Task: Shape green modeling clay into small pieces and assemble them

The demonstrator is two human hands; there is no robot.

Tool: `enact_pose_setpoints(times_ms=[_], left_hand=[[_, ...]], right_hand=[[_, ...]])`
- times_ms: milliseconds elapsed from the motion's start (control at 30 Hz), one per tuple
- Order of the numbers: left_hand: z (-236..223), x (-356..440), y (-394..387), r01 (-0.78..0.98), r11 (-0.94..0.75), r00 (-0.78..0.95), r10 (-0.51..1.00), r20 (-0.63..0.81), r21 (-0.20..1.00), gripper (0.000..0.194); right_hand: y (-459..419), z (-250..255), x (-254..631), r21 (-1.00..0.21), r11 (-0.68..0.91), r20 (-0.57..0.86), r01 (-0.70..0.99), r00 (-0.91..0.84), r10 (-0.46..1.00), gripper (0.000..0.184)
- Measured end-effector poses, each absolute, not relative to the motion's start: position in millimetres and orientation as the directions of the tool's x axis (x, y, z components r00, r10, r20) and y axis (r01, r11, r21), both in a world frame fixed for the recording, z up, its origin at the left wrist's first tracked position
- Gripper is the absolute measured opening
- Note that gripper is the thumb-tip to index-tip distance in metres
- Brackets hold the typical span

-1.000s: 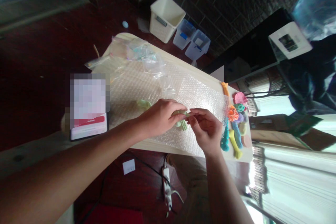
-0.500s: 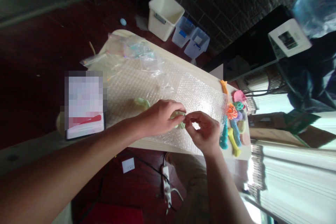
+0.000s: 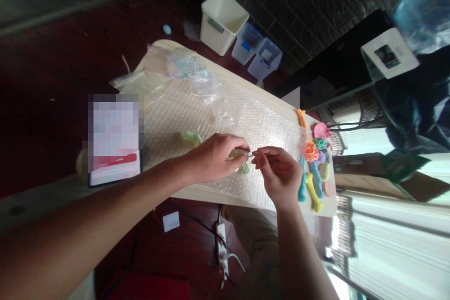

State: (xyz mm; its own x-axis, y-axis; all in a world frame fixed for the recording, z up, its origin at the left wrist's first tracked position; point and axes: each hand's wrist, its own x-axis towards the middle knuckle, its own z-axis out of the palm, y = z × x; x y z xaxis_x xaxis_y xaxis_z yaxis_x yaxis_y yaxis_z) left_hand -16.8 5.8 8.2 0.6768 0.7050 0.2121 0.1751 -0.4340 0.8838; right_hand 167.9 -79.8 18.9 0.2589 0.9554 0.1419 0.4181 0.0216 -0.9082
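Note:
Over the bubble wrap (image 3: 260, 124), my left hand (image 3: 222, 155) is closed on a pale green, knitted-looking piece (image 3: 244, 168), most of it covered by the fingers. Just to the right, my right hand (image 3: 279, 171) pinches with thumb and forefinger at the end of something thin that spans the small gap to the left fingertips. Whether that is a strand or a needle is too small to tell. Left of my left hand, a curved pale green strip (image 3: 191, 138) lies on the wrap, its right end by the wrist.
Clear plastic bags (image 3: 200, 77) lie on the table's far left. A tablet (image 3: 116, 168) stands at the left edge. Orange yarn (image 3: 311, 151), a yellow bone-shaped piece (image 3: 312, 192) and other coloured pieces sit at the right end. A white bin (image 3: 223, 21) stands beyond the table.
My right hand has moved slightly right, away from the left fingertips, opening a small gap with something thin across it. My left hand stays put with the pale green piece.

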Motion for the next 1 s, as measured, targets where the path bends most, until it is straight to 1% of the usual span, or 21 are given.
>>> enact_pose_setpoints(times_ms=[67,200,333,400,500,633,667,700,733,767,833,900,1000], left_hand=[[9,-17,6,0.167,-0.408,0.679,0.708,0.196,0.897,0.015],[9,-18,7,0.156,-0.366,0.686,0.708,0.165,0.917,0.018],[8,-17,7,0.144,-0.335,0.694,0.705,0.146,0.931,0.02],[6,-17,7,0.135,-0.318,0.692,0.708,0.141,0.938,0.021],[5,-15,6,0.134,-0.308,0.683,0.718,0.137,0.942,0.022],[4,-14,5,0.123,-0.339,0.686,0.709,0.167,0.933,0.021],[4,-14,5,0.123,-0.353,0.689,0.703,0.176,0.927,0.02],[3,-14,6,0.127,-0.37,0.688,0.701,0.186,0.92,0.019],[3,-14,6,0.138,-0.386,0.681,0.706,0.195,0.912,0.018],[2,-15,7,0.154,-0.401,0.668,0.715,0.204,0.903,0.017],[1,-16,8,0.194,-0.424,0.641,0.737,0.213,0.885,0.016],[0,-17,9,0.23,-0.441,0.628,0.749,0.214,0.868,0.015],[-1,-18,9,0.247,-0.468,0.622,0.748,0.231,0.849,0.013]], right_hand=[[-80,21,167,-0.901,0.05,0.158,0.431,0.219,0.963,0.01],[-81,24,167,-0.824,0.139,0.236,0.55,0.109,0.966,0.015],[-82,27,168,-0.753,0.157,0.246,0.638,0.053,0.968,0.02],[-82,28,168,-0.732,0.153,0.236,0.664,0.037,0.971,0.018],[-83,28,165,-0.706,0.128,0.239,0.697,0.064,0.969,0.012],[-84,27,159,-0.607,0.142,0.288,0.782,0.05,0.956,0.007],[-85,27,158,-0.609,0.146,0.292,0.78,0.049,0.955,0.007],[-85,26,157,-0.644,0.141,0.283,0.752,0.064,0.957,0.007],[-86,26,156,-0.71,0.123,0.256,0.693,0.092,0.962,0.007],[-86,26,156,-0.793,0.099,0.22,0.601,0.13,0.967,0.005],[-85,26,158,-0.932,0.058,0.146,0.358,0.224,0.963,0.005],[-82,26,165,-0.986,0.039,0.09,0.159,0.323,0.942,0.007],[-75,25,176,-1.0,-0.006,0.004,0.022,0.424,0.906,0.012]])
